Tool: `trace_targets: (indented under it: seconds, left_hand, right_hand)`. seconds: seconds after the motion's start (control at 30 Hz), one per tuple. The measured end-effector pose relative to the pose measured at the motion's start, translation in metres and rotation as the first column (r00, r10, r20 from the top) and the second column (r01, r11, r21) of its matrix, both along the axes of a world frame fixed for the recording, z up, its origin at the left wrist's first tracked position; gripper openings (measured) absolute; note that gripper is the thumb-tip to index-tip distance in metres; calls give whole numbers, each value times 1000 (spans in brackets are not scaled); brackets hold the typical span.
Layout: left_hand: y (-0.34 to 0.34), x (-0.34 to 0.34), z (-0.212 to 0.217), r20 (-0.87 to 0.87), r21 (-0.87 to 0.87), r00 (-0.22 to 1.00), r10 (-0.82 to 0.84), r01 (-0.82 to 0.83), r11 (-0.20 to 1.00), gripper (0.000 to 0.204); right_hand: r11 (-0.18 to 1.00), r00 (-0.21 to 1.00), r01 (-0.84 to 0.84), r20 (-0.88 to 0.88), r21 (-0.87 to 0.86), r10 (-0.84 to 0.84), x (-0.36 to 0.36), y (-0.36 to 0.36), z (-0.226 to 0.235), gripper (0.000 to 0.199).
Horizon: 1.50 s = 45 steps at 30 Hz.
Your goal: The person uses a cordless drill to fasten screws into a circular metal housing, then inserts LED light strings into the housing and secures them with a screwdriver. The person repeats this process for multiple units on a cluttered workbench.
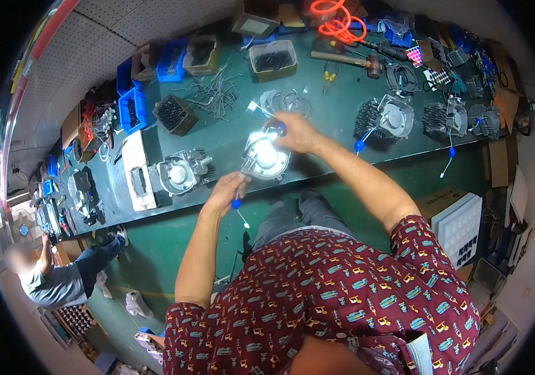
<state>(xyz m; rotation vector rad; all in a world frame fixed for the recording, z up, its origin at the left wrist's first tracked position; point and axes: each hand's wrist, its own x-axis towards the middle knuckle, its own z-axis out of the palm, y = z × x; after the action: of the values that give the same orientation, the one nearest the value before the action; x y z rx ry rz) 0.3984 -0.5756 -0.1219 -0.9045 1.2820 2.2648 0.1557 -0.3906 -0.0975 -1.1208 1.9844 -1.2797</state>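
Note:
In front of me at the bench's near edge stands a small metal engine with a round cover (266,156), washed out by bright light. My left hand (227,192) is closed, its thumb and fingers pinched at the engine's lower left rim. A wire lead with a blue bead (236,204) and white connector hangs just under that hand. My right hand (295,131) is closed over the engine's upper right side; its fingertips are partly hidden by glare. Near those fingers show another blue piece (282,126) and a white connector (253,106). Left of it sits a similar engine (179,174).
More engines (395,117) with blue-beaded leads stand on the right. Along the back are a bin of dark screws (272,59), blue bins (132,109), loose metal rods (217,94), a mallet (349,59) and an orange coiled hose (336,25). Another person (61,275) works far left.

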Motion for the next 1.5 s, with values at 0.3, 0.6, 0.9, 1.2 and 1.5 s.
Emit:
trace_targets:
  seconds: [0.3,0.6,0.9,1.2,1.5]
  left_hand:
    - [-4,8,-22,-58,106,996,63,-57,993,20]
    - [31,7,-11,-348,-930,890,-294,-290,224,16]
    - [11,3,-6,-20,92,995,102,-100,991,15]
    - [17,6,-26,-316,-424,949,19,-159,892,16]
    - [39,10,-19,-150,-182,957,249,-274,944,11]
  right_hand:
    - [1000,999,-18,-36,12,18,2,-1,5,43]
    - [1000,1000,0,-18,20,0,0,0,2,44]
    - [1000,997,2,-82,22,-1,-1,-3,-8,43]
    - [996,1000,4,-1,92,-4,1,-3,-2,46]
    - [995,1000,14,8,103,-15,1,-4,3,47]
